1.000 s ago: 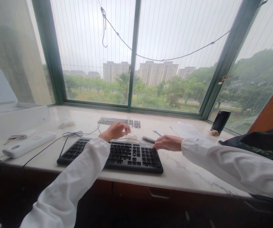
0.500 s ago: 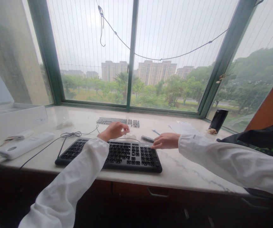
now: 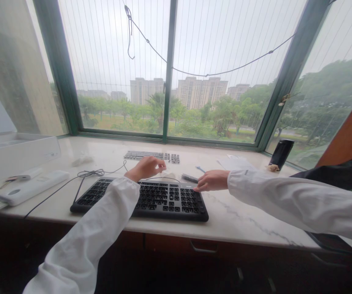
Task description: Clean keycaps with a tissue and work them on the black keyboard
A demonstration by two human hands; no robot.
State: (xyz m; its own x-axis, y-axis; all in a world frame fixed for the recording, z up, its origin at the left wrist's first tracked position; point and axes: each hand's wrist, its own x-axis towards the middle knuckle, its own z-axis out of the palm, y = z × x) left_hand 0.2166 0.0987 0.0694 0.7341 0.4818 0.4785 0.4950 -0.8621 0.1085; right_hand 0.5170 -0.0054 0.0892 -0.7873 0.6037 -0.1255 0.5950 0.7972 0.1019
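A black keyboard (image 3: 163,206) lies on the white marble counter, its key positions showing as open square frames. My left hand (image 3: 147,167) hovers over the keyboard's back edge, with thumb and fingers pinched together. Whatever may be between those fingertips is too small to make out. My right hand (image 3: 211,180) is closed at the keyboard's back right corner, its fingertips touching it. Beside that hand lies a dark slim tool (image 3: 190,178). Behind my left hand, grey keycaps (image 3: 151,156) are laid out in keyboard rows.
A black cable (image 3: 92,173) is bundled left of the keyboard, near a white power strip (image 3: 35,188). An open white box (image 3: 19,153) stands far left. Toward the right are papers (image 3: 235,162), a blue stick (image 3: 199,168) and a black can (image 3: 281,153). Windows rise behind the counter.
Both hands keep nearly the same pose and place. The dark cloth at the right edge shows less behind my right sleeve, and the view has shifted very slightly.
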